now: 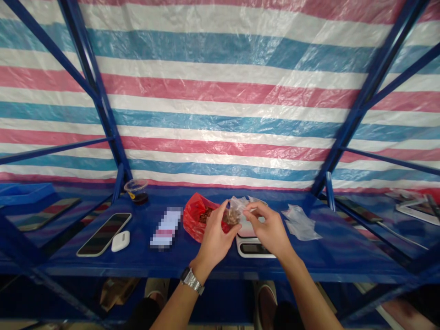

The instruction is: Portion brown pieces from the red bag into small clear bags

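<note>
A small clear plastic bag (234,210) with brown bits in its bottom is held between my two hands. My left hand (216,231) curves round the bag's left side, thumb and fingers closed on it. At the bag's right edge, my right hand (270,229) pinches the plastic between thumb and fingertips. Under the hands sits a white digital scale (242,250), its top partly covered by my right hand. An open red plastic bag (193,215) with reddish-brown pieces lies just left of them. Several flat clear bags (301,223) are to the right.
On the blue shelf (213,270) are a phone (105,234), a white earbud case (120,241), a pixelated flat item (167,228) and a plastic cup (138,190) of dark liquid. Blue metal posts (103,114) flank the space. A striped tarp (223,101) hangs behind.
</note>
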`<state>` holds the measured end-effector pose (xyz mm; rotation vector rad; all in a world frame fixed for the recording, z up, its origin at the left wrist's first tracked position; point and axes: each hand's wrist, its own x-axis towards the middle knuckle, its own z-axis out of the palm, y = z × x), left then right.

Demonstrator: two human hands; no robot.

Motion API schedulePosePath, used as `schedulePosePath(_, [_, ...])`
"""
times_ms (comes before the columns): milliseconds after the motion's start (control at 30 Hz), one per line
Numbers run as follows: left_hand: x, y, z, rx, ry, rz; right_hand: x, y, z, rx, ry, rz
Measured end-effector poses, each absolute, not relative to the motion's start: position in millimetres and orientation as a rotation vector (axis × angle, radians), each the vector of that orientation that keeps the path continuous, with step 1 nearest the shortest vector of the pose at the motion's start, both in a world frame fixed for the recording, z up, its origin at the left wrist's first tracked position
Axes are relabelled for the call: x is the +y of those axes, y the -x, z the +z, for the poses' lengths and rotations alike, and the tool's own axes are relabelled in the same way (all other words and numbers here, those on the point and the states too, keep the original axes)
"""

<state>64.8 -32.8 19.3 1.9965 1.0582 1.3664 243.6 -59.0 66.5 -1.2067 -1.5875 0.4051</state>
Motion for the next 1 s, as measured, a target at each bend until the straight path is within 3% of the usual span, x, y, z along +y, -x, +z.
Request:
schedulePosePath(167, [-41,-66,27,1.191,-2.292,1.280,-41,-294,37,-1.391,1.525,0.308])
schedulePosePath(400, [-33,-48,6,1.411,-2.654,0.796,-28,-311,7,-1.430,1.808,0.186])
schedulePosePath(567, [-14,-57,-14,1.471,-2.601,0.856,-25,-305,3,-1.471,1.738,0.085])
schedulePosePath(733, [3,-65,3,1.570,-2.409,1.139,-32,-290,24,-1.351,1.620,-0.129])
schedulePosePath(1000, [0,-12,31,2.037,-2.383,0.797,-55,-199,40,-2.094,1.519,-0.212])
